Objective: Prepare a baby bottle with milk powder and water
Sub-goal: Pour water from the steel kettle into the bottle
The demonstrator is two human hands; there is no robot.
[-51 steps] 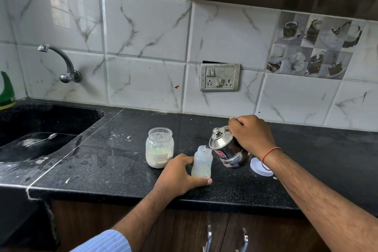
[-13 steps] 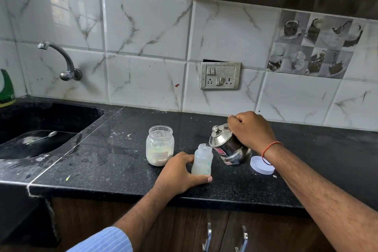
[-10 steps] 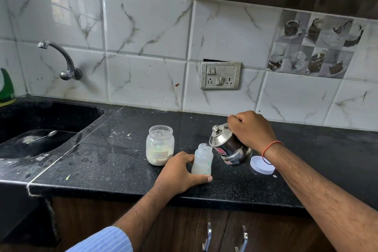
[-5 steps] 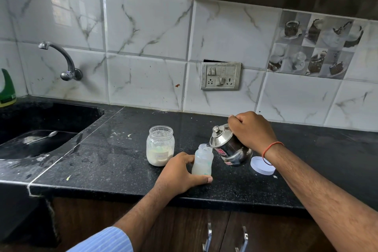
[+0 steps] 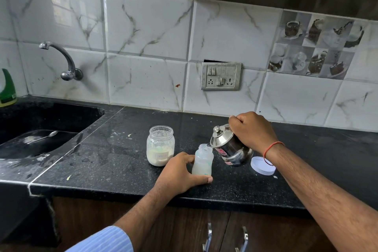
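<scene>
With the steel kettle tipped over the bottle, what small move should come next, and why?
Probably hold the tilt a moment, then level the kettle. Its spout sits at the open baby bottle, steadied by the left hand; the bottle looks only partly filled.

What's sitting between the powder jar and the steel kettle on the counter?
The baby bottle, held by the left hand, stands between the powder jar and steel kettle, in the head view.

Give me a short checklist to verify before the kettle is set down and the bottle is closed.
1. Bottle upright on counter: ok.
2. Left hand grips the bottle: ok.
3. Right hand holds the kettle, spout tilted over the bottle mouth: ok.
4. Water level in bottle: cannot tell.
5. Bottle cap within reach: cannot tell; only a white lid lies near.
6. Powder jar closed: not ok, open.
</scene>
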